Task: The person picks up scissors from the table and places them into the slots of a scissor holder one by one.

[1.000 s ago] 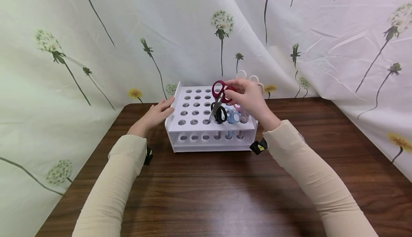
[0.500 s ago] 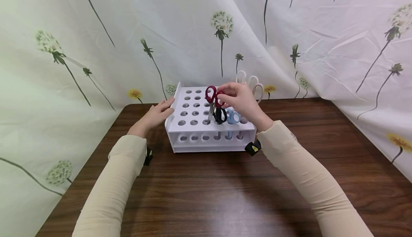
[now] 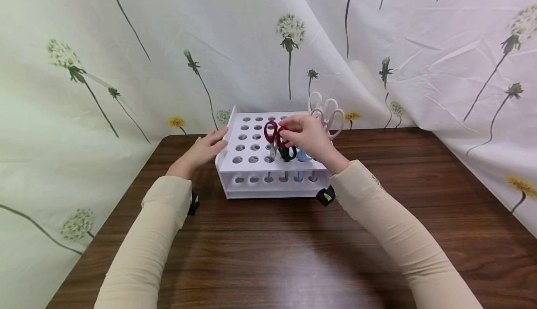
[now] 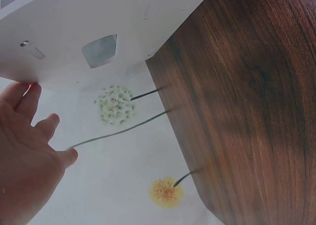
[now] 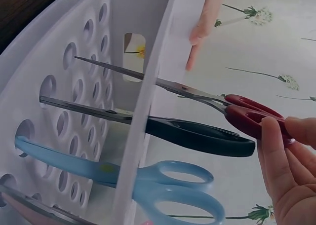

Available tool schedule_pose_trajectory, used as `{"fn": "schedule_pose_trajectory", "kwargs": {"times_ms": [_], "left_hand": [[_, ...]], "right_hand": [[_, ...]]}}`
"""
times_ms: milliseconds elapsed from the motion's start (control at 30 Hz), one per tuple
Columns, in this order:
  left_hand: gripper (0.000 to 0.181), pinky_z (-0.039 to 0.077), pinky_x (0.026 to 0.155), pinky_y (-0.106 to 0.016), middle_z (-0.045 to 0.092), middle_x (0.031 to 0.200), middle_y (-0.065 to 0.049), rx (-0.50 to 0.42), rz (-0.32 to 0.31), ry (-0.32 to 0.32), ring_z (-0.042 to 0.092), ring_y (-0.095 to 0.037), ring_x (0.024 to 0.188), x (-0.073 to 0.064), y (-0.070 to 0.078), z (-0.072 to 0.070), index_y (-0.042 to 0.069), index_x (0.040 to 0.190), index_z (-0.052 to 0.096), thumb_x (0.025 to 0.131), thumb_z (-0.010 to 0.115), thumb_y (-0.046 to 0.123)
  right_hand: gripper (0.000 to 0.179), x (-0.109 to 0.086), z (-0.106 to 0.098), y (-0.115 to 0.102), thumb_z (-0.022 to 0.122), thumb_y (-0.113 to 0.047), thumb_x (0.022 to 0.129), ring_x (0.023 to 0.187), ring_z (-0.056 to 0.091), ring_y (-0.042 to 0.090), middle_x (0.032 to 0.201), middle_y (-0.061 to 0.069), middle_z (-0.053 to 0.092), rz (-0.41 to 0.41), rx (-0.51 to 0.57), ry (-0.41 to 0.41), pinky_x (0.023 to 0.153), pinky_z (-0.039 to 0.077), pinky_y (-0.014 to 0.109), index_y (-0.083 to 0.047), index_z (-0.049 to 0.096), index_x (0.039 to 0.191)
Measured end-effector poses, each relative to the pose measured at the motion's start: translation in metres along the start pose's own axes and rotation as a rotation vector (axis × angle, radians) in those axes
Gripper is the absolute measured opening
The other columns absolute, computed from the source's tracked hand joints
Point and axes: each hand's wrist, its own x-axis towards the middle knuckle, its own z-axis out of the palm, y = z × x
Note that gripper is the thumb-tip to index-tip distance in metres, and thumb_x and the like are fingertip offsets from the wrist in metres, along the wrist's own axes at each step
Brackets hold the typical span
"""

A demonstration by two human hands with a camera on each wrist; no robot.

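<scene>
A white two-tier rack (image 3: 230, 185) with rows of round holes stands on the table. My right hand (image 3: 309, 136) pinches one red handle loop of a pair of scissors (image 5: 247, 117). In the right wrist view their blades pass through the top tier, tip close to a hole in the lower one. Black-handled scissors (image 5: 197, 136) stand in the adjoining front-row hole, then light blue scissors (image 5: 180, 185). My left hand (image 3: 201, 153) rests its straight fingers against the rack's left side wall; the left wrist view shows these fingertips (image 4: 30, 89) at the wall's edge.
Several scissors with white and pale pink handles (image 3: 331, 113) stand upright at the rack's right side, partly behind my right hand. A flower-print cloth (image 3: 251, 57) hangs right behind the dark wooden table (image 3: 260, 243).
The right hand has moved left and down with the red scissors. Their blades have turned upright and sunk deeper through the front-row hole. The left hand stays put.
</scene>
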Motion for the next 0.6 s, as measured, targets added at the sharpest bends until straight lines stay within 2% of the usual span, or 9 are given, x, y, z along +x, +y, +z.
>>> {"fn": "schedule_pose_trajectory", "kwargs": {"times_ms": [167,433,600], "left_hand": [[0.058,-0.009,0.105,-0.049,0.009,0.152,-0.009,0.001,0.004,-0.001,-0.007,-0.028,0.137,0.0008,0.0004,0.0003,0.021,0.149,0.016,0.098,0.036,0.041],[0.058,-0.008,0.105,-0.049,0.009,0.152,-0.009,0.007,0.005,-0.002,-0.005,-0.028,0.138,0.0007,0.0014,-0.0003,0.021,0.149,0.016,0.098,0.036,0.041],[0.058,-0.008,0.105,-0.05,0.008,0.152,-0.011,0.004,0.0,-0.005,-0.007,-0.03,0.137,0.001,0.0021,-0.0002,0.022,0.149,0.016,0.098,0.036,0.041]], "right_hand": [[0.025,-0.0001,0.003,0.001,0.061,-0.001,0.087,0.071,0.065,0.022,0.101,0.017,0.065,-0.009,-0.009,-0.013,0.063,0.053,0.029,0.005,0.062,0.111],[0.025,-0.0013,0.0053,0.0007,0.06,-0.001,0.087,0.066,0.063,0.024,0.101,0.017,0.064,-0.033,-0.057,-0.023,0.063,0.053,0.042,0.004,0.061,0.111],[0.025,-0.0018,0.0054,0.0018,0.06,-0.001,0.086,0.074,0.064,0.025,0.1,0.014,0.065,-0.056,-0.112,-0.024,0.061,0.053,0.037,0.002,0.061,0.111]]}}
